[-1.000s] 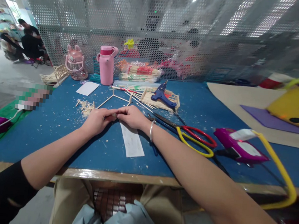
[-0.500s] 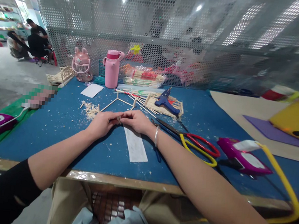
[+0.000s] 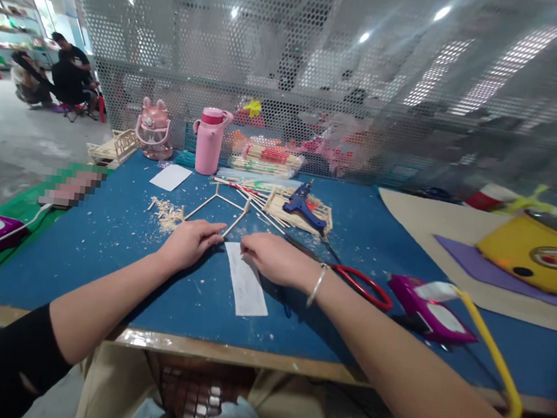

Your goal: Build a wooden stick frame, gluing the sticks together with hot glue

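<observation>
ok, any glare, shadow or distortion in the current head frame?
Head view, top: bright ceiling lights glare; head view, front: the glossy table edge catches a highlight; head view, centre: soft shadows lie under the left hand and right hand; head view, right: the right forearm looks wide-angle stretched, the upper corner dark.

The blue tabletop (image 3: 294,337) bears a stick frame (image 3: 229,201), a white paper strip (image 3: 248,289), wood scraps (image 3: 167,215) and a pink bottle (image 3: 208,151).
</observation>
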`<state>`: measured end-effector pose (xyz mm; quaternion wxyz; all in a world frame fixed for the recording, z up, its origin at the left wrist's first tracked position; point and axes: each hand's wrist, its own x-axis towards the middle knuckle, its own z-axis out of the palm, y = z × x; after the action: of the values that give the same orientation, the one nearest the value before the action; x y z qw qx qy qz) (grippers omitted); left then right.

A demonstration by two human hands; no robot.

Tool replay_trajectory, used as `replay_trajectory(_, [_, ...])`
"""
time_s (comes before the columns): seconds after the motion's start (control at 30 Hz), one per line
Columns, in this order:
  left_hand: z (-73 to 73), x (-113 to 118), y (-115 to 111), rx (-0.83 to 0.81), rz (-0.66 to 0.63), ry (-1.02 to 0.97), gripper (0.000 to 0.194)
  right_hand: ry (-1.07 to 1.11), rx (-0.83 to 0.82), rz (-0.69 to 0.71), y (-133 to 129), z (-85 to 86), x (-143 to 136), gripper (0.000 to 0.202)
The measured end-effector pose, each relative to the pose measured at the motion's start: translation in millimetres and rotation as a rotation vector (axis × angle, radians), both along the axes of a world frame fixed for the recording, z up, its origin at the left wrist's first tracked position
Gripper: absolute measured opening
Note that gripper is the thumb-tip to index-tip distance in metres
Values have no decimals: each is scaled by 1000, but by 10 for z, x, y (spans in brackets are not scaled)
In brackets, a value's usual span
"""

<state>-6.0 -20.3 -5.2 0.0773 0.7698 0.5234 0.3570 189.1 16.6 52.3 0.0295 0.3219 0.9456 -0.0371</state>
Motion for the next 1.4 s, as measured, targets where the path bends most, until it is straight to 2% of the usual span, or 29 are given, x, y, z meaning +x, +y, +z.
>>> replay_trajectory(0.1, [1,7,-4,-19,3,-57,29,-49,96,29,-37,-90,-9,19])
replay_trajectory(0.27, [8,-15,-4,-22,0,-61,28,-112,210,78,-85,-89,-59,20])
replay_trajectory(0.43, [142,29,-144,263,243,-132,28,-102,191,56,-114,-119,-58,16])
replay_trajectory(0.47, [176,76,-195,274,259,-118,28,-89,170,45,-110,-130,-43,15])
replay_trajectory(0.5, [204,134,-246,233,238,-82,29,-73,147,35,-105,-139,-24,14])
replay_trajectory(0.57, [240,269,-326,28,114,81,26,-43,107,18,-97,-140,11,15])
replay_trajectory(0.67, [254,419,-351,-252,97,371,26,-48,120,25,-103,-103,30,17])
replay_trajectory(0.73, [262,449,-316,-325,88,486,31,-87,173,51,-114,-74,15,18])
replay_trajectory(0.87, [310,427,-232,-349,76,587,35,-77,264,135,-113,-71,-10,19])
replay_trajectory(1.0, [371,429,-193,-386,60,603,36,-42,319,202,-88,-127,41,21])
replay_trajectory(1.23, [377,441,-183,-407,72,588,35,-25,403,229,-72,-168,19,22])
replay_trajectory(1.4, [379,444,-179,-406,81,600,36,-52,404,212,-75,-166,-30,21])
